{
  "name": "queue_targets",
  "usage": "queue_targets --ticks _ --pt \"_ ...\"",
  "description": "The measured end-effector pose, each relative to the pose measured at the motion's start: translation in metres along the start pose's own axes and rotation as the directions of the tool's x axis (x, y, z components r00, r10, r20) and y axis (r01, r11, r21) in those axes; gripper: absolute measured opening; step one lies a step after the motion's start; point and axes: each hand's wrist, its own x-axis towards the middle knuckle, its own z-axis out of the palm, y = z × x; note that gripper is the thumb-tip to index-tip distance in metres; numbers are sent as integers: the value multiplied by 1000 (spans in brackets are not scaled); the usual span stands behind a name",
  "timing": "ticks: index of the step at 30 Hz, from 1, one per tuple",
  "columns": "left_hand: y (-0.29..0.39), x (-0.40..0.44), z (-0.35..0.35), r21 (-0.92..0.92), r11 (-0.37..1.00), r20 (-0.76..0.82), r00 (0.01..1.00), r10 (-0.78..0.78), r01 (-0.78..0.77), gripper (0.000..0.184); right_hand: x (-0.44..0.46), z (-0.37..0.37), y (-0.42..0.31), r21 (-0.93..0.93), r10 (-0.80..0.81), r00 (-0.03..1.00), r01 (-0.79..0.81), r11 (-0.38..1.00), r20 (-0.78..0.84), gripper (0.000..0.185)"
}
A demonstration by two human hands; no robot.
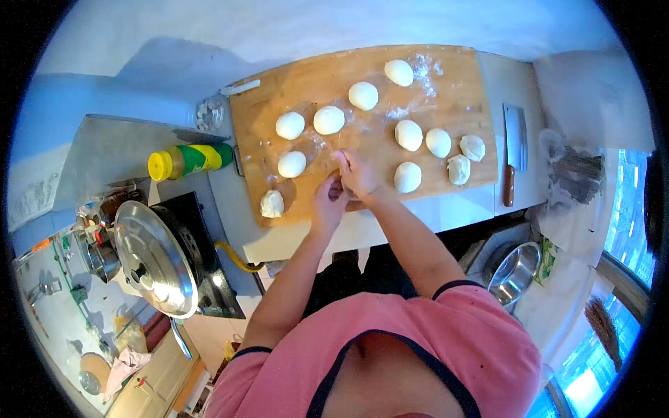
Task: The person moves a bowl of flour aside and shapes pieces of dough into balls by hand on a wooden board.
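Observation:
My left hand [329,200] and my right hand [357,175] are together over the front part of a floured wooden board [376,160]. Fingers on both are curled and drawn in, and what lies between them, if anything, is hidden. Several smooth white dough balls are spread over the board, among them a dough ball [291,164] left of my hands and another dough ball [408,177] to their right. Rougher, lumpy dough pieces sit at the edges: one dough piece [272,204] at front left, two more, including a dough piece [458,169], at the right.
Right of the board lies a cleaver [514,146] with a wooden handle. A yellow-capped green bottle [189,161] lies to the left, near a stove with a large lidded pan [157,259]. Below the counter at right is a metal pot [516,270]. Loose flour [425,73] dusts the board's back.

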Motion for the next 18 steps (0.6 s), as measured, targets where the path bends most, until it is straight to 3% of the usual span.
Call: queue_targets --ticks 1,3,4,5,6,7,8,9,10,11,12,14,15,16,17,18 --pt "-6 -3 -5 3 1000 8 1000 -9 9 12 -11 -2 -3 0 13 1000 -13 1000 0 31" --pt "-13 12 -7 417 908 137 990 -23 -36 14 -25 -15 -15 157 -135 989 142 977 -54 32" --pt "-23 7 0 -394 914 175 984 -26 94 16 -38 -20 -26 222 -105 986 133 966 -133 30" --pt "-34 2 2 -393 914 177 984 -31 100 16 -41 -19 -22 222 -100 986 127 967 -131 30" --pt "-27 -2 1 -104 994 111 993 41 -30 15 -41 -13 -11 105 -185 976 197 975 -117 29" --pt "-19 -5 2 202 970 63 990 129 -139 15 -40 -4 3 -9 -270 959 270 963 -89 28" --pt "-6 -4 3 204 970 53 991 124 -133 15 -30 20 26 -190 -101 983 71 979 -155 28" --pt "8 2 6 111 994 20 1000 -1 -1 14 -20 17 24 -185 -108 983 80 979 -147 28" --pt "12 -2 3 17 991 4 991 -137 136 12 -17 8 9 122 113 987 -99 988 -115 28" --pt "11 -2 1 16 992 5 992 -126 126 12 -7 -3 -5 402 304 952 -264 877 -36 28" --pt "3 1 1 115 993 14 999 -39 37 13 -6 -18 -19 401 288 956 -247 882 -44 28" --pt "5 -1 -1 207 978 21 999 30 -33 14 -30 -41 -42 472 449 862 -506 722 237 28" --pt "17 -5 0 171 985 39 999 -22 15 17 -30 -41 -38 464 451 858 -512 723 245 28" --pt "24 -10 0 139 988 62 995 -73 64 19 -28 -37 -31 233 323 944 -328 915 59 31" --pt "25 -12 1 138 988 58 995 -76 67 19 -25 -32 -25 -50 124 989 -129 990 -83 35" --pt "27 -12 3 68 995 82 993 -82 77 17 -21 -28 -21 -50 118 990 -122 991 -79 35"
